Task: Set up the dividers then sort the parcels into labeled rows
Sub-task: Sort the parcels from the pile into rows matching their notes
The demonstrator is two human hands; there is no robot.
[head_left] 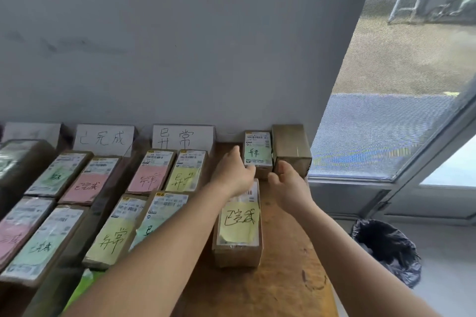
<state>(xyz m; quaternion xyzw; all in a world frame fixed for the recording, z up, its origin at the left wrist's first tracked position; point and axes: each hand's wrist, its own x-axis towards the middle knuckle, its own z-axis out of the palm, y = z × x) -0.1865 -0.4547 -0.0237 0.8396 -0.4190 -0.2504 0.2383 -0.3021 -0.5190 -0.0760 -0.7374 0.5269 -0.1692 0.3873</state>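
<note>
Table (283, 278): wood, orange-brown, worn, with dark scuffs.
Parcels (238, 255): brown cardboard, matt.
Parcel tops (239, 224): printed paper labels and coloured paper notes under glossy clear film.
Sign cards (183, 136): white matt paper, handwritten in black ink.
Plain box (291, 147): bare cardboard, slight sheen of tape.
Wall (180, 46): painted, matt, smudged.
Bin bag (386, 247): black plastic, crinkled, shiny.
Window screen (386, 123): fine mesh.

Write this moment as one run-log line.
left hand: touching green-note parcel | right hand: open, empty | yellow-note parcel: unsorted on table
</note>
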